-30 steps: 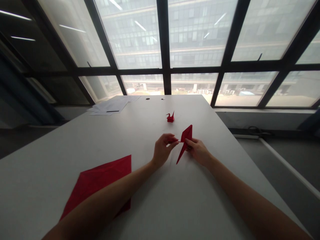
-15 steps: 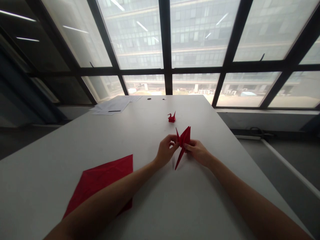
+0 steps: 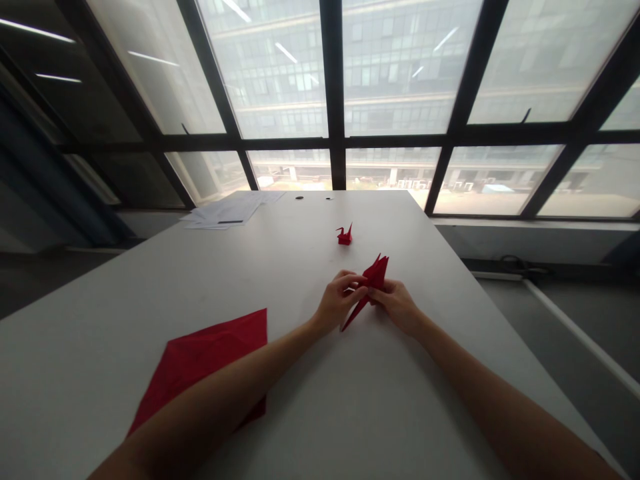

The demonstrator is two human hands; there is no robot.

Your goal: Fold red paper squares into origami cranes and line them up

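Note:
A partly folded red origami crane (image 3: 376, 272) is held just above the white table (image 3: 295, 273), its long narrow point slanting down to the left and its other points upward. My left hand (image 3: 340, 299) pinches it from the left, thumb and fingers on the paper near the middle. From the right, my right hand (image 3: 397, 304) grips its lower middle between thumb and fingers. Beyond the hands a smaller finished red paper crane (image 3: 344, 237) stands upright. Under and beside my left forearm lies a sheet of red paper (image 3: 215, 347), partly hidden by that arm.
White papers (image 3: 225, 211) with a dark, thin object on them lie at the table's far left. Small dark round fittings (image 3: 299, 198) sit near the far edge. Large windows (image 3: 395, 73) stand behind the table, and a white bar (image 3: 575, 330) runs along the right side.
The slim left point of the held paper has swung up against the rest. The long lower point has tilted further left, and my left hand has shifted slightly right, closer to my right hand.

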